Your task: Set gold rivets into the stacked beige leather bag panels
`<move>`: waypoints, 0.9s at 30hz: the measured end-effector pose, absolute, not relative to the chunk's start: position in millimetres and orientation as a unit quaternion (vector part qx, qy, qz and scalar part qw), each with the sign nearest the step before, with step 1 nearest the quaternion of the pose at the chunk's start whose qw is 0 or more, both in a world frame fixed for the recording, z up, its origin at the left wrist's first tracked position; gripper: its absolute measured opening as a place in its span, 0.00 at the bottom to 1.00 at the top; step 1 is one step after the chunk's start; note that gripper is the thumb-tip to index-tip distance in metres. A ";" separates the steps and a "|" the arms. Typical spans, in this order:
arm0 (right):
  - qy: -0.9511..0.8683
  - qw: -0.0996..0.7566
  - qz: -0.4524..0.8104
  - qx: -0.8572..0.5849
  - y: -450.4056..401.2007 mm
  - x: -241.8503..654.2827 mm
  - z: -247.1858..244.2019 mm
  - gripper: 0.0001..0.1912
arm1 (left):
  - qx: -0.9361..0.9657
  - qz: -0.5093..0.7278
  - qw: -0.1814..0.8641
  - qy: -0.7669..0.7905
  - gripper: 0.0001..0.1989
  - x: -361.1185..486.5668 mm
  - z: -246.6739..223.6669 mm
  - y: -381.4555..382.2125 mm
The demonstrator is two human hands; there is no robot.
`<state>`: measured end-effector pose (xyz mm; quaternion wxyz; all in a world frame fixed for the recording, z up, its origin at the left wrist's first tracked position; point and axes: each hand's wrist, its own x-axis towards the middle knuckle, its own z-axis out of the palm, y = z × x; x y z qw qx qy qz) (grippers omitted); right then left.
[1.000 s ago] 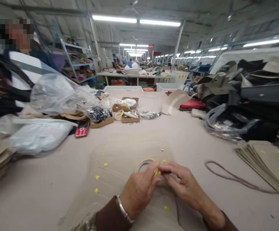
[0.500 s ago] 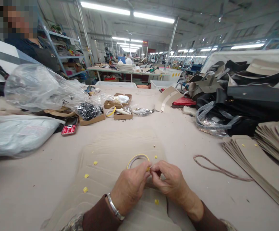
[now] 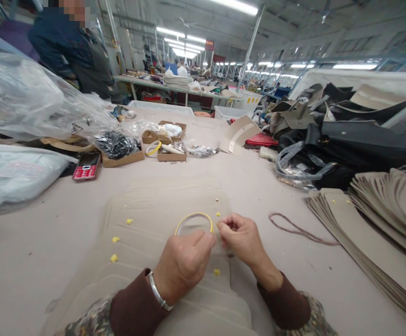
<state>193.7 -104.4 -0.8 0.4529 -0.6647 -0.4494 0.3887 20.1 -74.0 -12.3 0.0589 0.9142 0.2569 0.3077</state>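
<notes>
My left hand (image 3: 185, 259) is closed around the lower side of a thin roll of yellow tape (image 3: 196, 214), whose ring stands up above the knuckles. Just to its right, my right hand (image 3: 242, 237) is closed in a pinch, thumb against fingers. Whatever lies between those fingertips is too small to make out. Both hands hover over layered beige panels (image 3: 161, 200) spread on the table. Small yellow tape pieces (image 3: 113, 258) stick to the panels on the left and right sides. A tiny metal stud (image 3: 217, 200) sits near the upper right.
Stacked beige strips (image 3: 360, 233) and a brown cord (image 3: 293, 226) lie at right, below black bags (image 3: 356, 144). A red phone (image 3: 86, 166), plastic bags (image 3: 17, 175) and small boxes (image 3: 172, 157) are at left and behind. A person (image 3: 73, 51) stands far left.
My hands have come apart; the right has drawn away from the tape roll. The view has shifted, and the person at the left shows more fully.
</notes>
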 end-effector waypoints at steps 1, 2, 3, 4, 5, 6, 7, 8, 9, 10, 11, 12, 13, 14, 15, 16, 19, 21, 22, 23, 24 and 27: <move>-0.439 0.442 0.406 -0.668 -105.4 200.0 -0.6 0.08 | 0.917 0.295 0.050 0.263 0.12 20.5 -12.4 -74.9; -0.432 0.426 0.431 -0.667 -107.4 206.7 -0.8 0.09 | 0.920 0.277 0.044 0.272 0.11 21.0 -12.6 -75.2; -0.428 0.408 0.457 -0.664 -110.4 213.0 -1.7 0.10 | 0.924 0.253 0.040 0.283 0.10 21.5 -12.6 -75.2; -0.425 0.392 0.478 -0.661 -114.2 218.3 -3.2 0.11 | 0.929 0.223 0.039 0.293 0.09 22.1 -12.4 -74.9; -0.420 0.381 0.491 -0.661 -118.2 222.3 -5.4 0.12 | 0.934 0.189 0.039 0.300 0.08 22.7 -11.9 -74.7; -0.415 0.373 0.497 -0.664 -122.2 224.7 -8.2 0.12 | 0.939 0.156 0.041 0.305 0.07 23.5 -11.0 -74.5; -0.412 0.367 0.499 -0.668 -125.8 225.7 -11.4 0.12 | 0.942 0.128 0.044 0.307 0.07 24.2 -10.0 -74.6; -0.412 0.361 0.497 -0.673 -128.6 225.4 -14.6 0.12 | 0.944 0.106 0.046 0.309 0.07 25.0 -8.9 -74.8; -0.415 0.356 0.494 -0.676 -130.5 224.2 -17.8 0.12 | 0.945 0.091 0.050 0.311 0.07 25.7 -7.8 -75.1; -0.420 0.352 0.488 -0.679 -131.6 222.4 -20.5 0.11 | 0.945 0.081 0.053 0.312 0.07 26.3 -7.0 -75.4; -0.427 0.347 0.480 -0.683 -132.0 220.3 -22.6 0.10 | 0.944 0.074 0.058 0.315 0.07 26.7 -6.4 -75.5; -0.435 0.341 0.470 -0.688 -131.8 218.3 -24.2 0.09 | 0.943 0.069 0.062 0.319 0.07 27.0 -6.0 -75.5; -0.444 0.334 0.458 -0.694 -131.2 216.4 -25.0 0.09 | 0.942 0.064 0.065 0.323 0.07 27.1 -6.0 -75.3; -0.452 0.326 0.444 -0.702 -130.4 214.7 -25.3 0.08 | 0.941 0.060 0.069 0.325 0.07 27.1 -6.1 -75.0; -0.462 0.317 0.428 -0.709 -129.5 213.2 -25.1 0.08 | 0.941 0.056 0.072 0.327 0.07 27.1 -6.3 -74.5; -0.473 0.308 0.412 -0.715 -128.6 211.8 -24.5 0.07 | 0.940 0.053 0.075 0.328 0.07 26.9 -6.7 -74.1; -0.526 0.281 0.351 -0.722 -126.0 208.1 -22.4 0.08 | 0.940 0.055 0.078 0.327 0.06 26.6 -8.9 -73.0; -0.564 0.262 0.308 -0.720 -124.5 206.9 -21.2 0.08 | 0.941 0.060 0.076 0.323 0.07 26.4 -10.8 -72.7; -0.578 0.255 0.292 -0.718 -124.1 207.1 -20.8 0.07 | 0.942 0.062 0.076 0.321 0.07 26.3 -11.6 -72.6; -0.585 0.251 0.280 -0.718 -124.0 207.9 -20.4 0.05 | 0.942 0.064 0.076 0.319 0.07 26.2 -12.2 -72.5; -0.585 0.250 0.275 -0.721 -124.4 209.4 -20.2 0.04 | 0.943 0.066 0.076 0.317 0.08 26.1 -12.4 -72.3; -0.536 0.271 0.322 -0.732 -128.1 216.5 -19.9 0.11 | 0.943 0.077 0.078 0.313 0.09 25.8 -11.0 -71.2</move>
